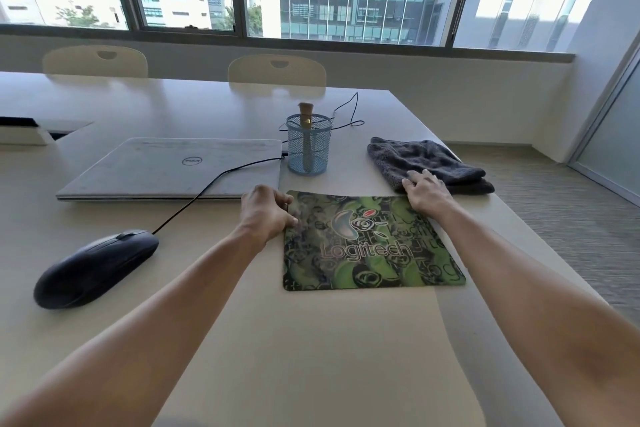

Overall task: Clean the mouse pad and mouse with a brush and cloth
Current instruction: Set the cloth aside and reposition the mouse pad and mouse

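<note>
A green patterned mouse pad [372, 246] lies flat on the table in front of me. My left hand [266, 211] grips its far left corner, fingers curled over the edge. My right hand [427, 191] rests at the pad's far right corner, fingers spread and touching the folded grey cloth [426, 159]. A black wired mouse [95, 267] sits to the left, off the pad. A brush [306, 128] with a wooden handle stands in a blue mesh cup [308, 149] behind the pad.
A closed silver laptop [173, 166] lies behind the mouse, with the mouse cable [214, 180] running across it. The table's right edge [512, 218] is close to the cloth. Two pale chairs [277, 69] stand on the far side under the windows.
</note>
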Motion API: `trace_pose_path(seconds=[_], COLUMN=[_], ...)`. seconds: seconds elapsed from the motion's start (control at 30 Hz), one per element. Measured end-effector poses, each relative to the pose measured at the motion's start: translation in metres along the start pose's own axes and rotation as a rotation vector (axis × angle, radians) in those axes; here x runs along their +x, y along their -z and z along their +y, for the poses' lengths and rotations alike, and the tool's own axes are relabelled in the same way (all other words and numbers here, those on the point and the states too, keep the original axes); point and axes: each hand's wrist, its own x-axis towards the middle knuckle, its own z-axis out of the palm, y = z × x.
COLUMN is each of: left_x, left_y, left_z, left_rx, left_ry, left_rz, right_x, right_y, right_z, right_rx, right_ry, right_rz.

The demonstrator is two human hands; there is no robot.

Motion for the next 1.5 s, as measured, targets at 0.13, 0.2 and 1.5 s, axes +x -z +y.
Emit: trace_pose_path(seconds=[0.13, 0.2, 1.5], left_x=[0.002, 0.002, -0.020], left_y=[0.000, -0.001, -0.005], left_z=[0.000, 0.001, -0.022], left_rx=[0.046, 0.129, 0.617], left_ry=[-0.038, -0.081, -0.345], left_rz=[-0.011, -0.023, -0.087], right_x=[-0.029, -0.046, -0.074], right_y=[-0.007, -0.010, -0.012], right_z=[-0.013, -0.020, -0.015], right_rx=[-0.016, 0.006, 0.044], right_ry=[0.228, 0.337, -0.115], right_rz=[0.338, 0.261, 0.263])
